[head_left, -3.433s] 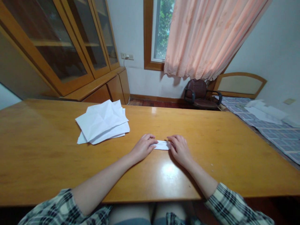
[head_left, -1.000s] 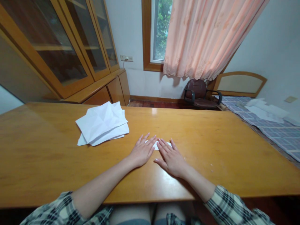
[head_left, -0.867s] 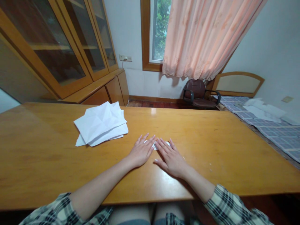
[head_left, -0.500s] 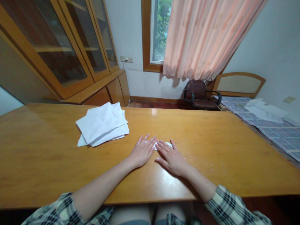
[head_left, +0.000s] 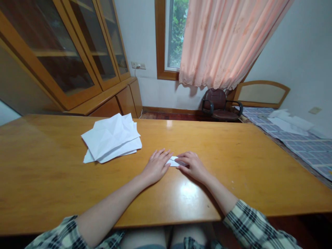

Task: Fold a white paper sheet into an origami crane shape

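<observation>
A small folded white paper point(head_left: 173, 162) lies on the wooden table between my hands, with a fold line across its top. Flat over its left end rests my left hand point(head_left: 157, 166), fingers stretched out and pointing away from me. My right hand point(head_left: 193, 166) is bent around the other end, thumb on the near side and fingers on the far side, pinching the paper. Both ends of the strip are hidden under my fingers.
To the left on the table point(head_left: 207, 138) sits a pile of creased white sheets point(head_left: 112, 138). Beyond the far edge are a glass-door cabinet point(head_left: 103, 86), a brown armchair point(head_left: 220, 103) and a bed point(head_left: 293, 138) with a checked cover.
My right hand has gone from lying flat on the paper to curled fingers around its right end. More of the paper's middle shows. The left hand stays nearly in place.
</observation>
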`<state>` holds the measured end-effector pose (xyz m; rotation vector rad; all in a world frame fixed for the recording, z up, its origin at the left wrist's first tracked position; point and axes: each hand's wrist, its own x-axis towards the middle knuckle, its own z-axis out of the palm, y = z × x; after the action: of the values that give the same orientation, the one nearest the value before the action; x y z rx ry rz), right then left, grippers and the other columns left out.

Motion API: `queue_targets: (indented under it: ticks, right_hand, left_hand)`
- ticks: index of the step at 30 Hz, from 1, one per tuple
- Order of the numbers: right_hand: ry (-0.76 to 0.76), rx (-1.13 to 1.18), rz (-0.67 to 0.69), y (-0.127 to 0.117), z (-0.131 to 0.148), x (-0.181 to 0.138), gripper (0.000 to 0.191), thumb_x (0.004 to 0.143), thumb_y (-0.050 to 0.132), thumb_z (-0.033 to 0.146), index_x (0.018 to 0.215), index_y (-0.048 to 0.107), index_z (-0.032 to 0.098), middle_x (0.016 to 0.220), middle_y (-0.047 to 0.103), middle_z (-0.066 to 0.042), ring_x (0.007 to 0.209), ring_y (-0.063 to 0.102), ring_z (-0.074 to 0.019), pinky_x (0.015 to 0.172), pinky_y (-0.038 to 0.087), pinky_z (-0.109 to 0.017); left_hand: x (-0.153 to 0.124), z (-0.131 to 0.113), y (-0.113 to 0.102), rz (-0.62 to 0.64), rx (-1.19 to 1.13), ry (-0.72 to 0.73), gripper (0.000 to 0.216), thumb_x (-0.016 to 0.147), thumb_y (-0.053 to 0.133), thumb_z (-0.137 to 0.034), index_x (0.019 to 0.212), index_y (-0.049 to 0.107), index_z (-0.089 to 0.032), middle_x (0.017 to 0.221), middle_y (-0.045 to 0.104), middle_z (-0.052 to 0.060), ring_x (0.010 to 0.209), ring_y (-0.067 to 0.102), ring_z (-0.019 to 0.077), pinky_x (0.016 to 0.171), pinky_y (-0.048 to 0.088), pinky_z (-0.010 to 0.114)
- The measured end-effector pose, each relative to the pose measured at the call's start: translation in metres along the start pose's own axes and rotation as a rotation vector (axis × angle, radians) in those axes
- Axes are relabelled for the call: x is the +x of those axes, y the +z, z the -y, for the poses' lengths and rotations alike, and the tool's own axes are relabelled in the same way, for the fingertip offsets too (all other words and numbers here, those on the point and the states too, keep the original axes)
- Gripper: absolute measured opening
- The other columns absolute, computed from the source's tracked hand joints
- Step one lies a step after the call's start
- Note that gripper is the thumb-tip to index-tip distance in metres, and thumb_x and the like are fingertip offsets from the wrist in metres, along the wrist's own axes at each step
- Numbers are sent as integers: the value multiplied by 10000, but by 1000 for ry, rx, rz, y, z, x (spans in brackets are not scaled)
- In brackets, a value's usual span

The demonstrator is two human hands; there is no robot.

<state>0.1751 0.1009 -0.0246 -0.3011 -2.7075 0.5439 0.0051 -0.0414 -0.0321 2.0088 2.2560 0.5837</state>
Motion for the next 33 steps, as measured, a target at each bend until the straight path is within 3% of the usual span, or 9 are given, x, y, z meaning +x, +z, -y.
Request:
queue_targets:
  ticks: [6, 19, 33]
  right_hand:
    - [-5, -17, 15, 0, -1, 0, 293, 850, 594, 409, 1096, 662, 267, 1091, 644, -78, 992, 543, -216, 862, 394, -387]
    - [15, 22, 0, -1, 1, 0, 281, 840, 614, 386, 1083, 658, 251, 1075, 670, -65, 960, 551, -211, 852, 392, -375]
    - [17, -7, 1, -2, 1, 0, 276, 838, 614, 395, 1070, 666, 256, 1077, 667, -67, 969, 553, -209, 847, 396, -370]
  left_hand:
    - [2, 5, -9, -41, -91, 57, 332, 874, 514, -292, 1195, 587, -246, 1303, 537, 64, 1212, 444, 249, 1042, 340, 453]
    - [3, -1, -19, -41, -251, 108, 230, 834, 506, -159, 1045, 571, -221, 1040, 624, 31, 1007, 541, 203, 916, 421, 362]
    - [4, 0, -18, -35, -260, 95, 212, 834, 490, -165, 1024, 569, -216, 1008, 614, 39, 980, 529, 210, 890, 420, 367]
